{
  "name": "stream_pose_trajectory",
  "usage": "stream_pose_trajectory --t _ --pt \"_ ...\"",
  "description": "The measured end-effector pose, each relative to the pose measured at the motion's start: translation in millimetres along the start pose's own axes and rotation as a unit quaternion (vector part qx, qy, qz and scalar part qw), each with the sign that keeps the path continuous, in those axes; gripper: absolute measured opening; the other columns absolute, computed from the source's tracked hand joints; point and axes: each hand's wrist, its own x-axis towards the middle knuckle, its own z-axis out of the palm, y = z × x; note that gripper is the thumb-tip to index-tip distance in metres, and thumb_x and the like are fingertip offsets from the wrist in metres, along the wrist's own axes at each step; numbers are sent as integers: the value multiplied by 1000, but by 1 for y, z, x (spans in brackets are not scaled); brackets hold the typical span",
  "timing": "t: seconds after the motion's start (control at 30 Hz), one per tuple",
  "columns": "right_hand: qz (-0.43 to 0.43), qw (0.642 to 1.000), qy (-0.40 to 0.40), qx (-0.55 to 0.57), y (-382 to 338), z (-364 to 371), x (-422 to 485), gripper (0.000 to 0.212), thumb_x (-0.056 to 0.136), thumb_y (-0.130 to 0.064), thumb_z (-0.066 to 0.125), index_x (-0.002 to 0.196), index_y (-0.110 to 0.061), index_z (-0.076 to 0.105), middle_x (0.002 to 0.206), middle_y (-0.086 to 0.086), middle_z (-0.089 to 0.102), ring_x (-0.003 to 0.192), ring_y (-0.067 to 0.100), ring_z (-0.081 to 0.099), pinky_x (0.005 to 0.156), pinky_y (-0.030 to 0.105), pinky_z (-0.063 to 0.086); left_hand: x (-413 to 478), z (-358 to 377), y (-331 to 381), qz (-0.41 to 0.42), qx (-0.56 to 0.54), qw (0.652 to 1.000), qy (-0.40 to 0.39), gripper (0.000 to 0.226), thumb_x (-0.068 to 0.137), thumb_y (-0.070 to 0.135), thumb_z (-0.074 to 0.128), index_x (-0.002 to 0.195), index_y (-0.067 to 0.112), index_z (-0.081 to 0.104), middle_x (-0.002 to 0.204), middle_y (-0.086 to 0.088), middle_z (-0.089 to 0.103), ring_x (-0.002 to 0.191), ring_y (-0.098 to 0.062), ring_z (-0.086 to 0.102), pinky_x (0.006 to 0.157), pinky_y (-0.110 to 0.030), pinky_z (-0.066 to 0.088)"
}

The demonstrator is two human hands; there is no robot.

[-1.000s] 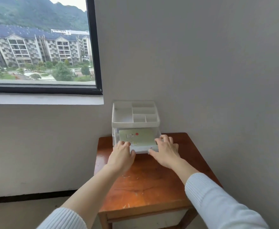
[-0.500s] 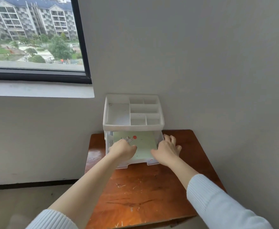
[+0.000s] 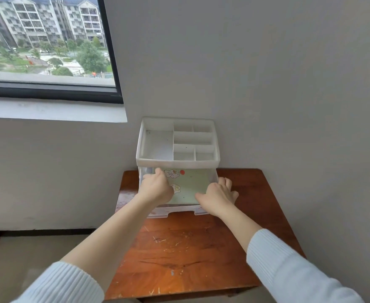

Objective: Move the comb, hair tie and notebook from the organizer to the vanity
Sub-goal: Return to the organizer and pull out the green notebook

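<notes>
Small brown wooden table [image 3: 192,254] pushed into a corner, grey wall close behind and along the right side, leaving open room only on the near and left sides. Scratched, bare tabletop across the near half, from the drawer front to the near edge. Window [image 3: 48,47] with a dark frame up on the far left, white sill below it, apartment blocks and trees outside.

White plastic organizer [image 3: 178,162] standing at the far edge of the table, against the back wall. Open divided tray on top, its visible compartments holding nothing. Clear drawer [image 3: 175,212] below, pulled out toward the near side, overhung at the back by the tray.

Pale green notebook [image 3: 190,188] lying flat inside the drawer, cover up, small cartoon stickers and a red dot near its far left corner. Comb and hair tie not visible.

Left hand [image 3: 156,189] reaching into the left part of the drawer, fingers curled down at the notebook's left edge; actual grip hidden, cannot tell. Right hand [image 3: 218,197] over the drawer's right side, fingers spread on its wall, thumb lying toward the notebook's near right corner. White ribbed sleeves pushed up both forearms.
</notes>
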Motion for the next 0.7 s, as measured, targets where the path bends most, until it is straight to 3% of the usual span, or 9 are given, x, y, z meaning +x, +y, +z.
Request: stream_pose_trajectory --t 0.13,0.2,0.3,0.37,0.43,0.57,0.7 --pt "-8 1000 7 -4 3 -2 0 52 81 -44 48 118 -8 58 138 10 38 132 28 23 99 48 29 7 -11 -11 37 -5 999 35 34 83 6 49 116 4 44 112 -17 56 90 -32 52 70 -35 44" --pt "-12 1000 9 -4 6 -3 1 53 81 -44 47 118 -8 58 137 10 40 131 28 24 97 48 29 10 -16 -20 48 -82 995 43 29 81 6 55 110 6 53 104 -12 57 87 -28 57 68 -32 46" --pt "-21 1000 14 -6 9 -3 1 52 83 -45 43 116 -8 59 136 9 41 130 27 25 96 48 29 14 -19 -36 43 -231 971 35 15 78 5 65 91 9 57 88 -9 60 63 -19 59 53 -26 50" --pt "-26 999 18 -8 9 -3 0 52 85 -44 41 117 -8 60 137 9 42 130 26 26 96 48 29 15 -22 -45 23 -313 949 16 18 77 4 70 87 8 56 76 -11 63 52 -17 57 47 -23 48" --pt "-19 1000 14 3 8 -6 0 52 87 -42 39 118 -6 59 138 9 42 130 26 27 96 48 30 15 -28 -50 7 -379 925 -9 24 75 3 73 93 6 57 67 -8 61 48 -15 56 45 -22 49" --pt "-7 999 -1 44 6 -16 3 47 91 -32 35 117 -2 60 143 9 38 132 27 25 100 46 31 9 -40 -54 -26 -455 887 -72 39 76 1 73 111 5 56 79 -9 69 45 -10 63 41 -17 50" --pt "-8 995 -14 102 12 -34 1 33 90 -27 40 88 -3 62 143 9 39 130 29 25 98 43 30 -5 -46 -57 -58 -514 850 -104 46 76 -1 73 117 2 51 71 -11 71 44 -11 63 41 -16 52"
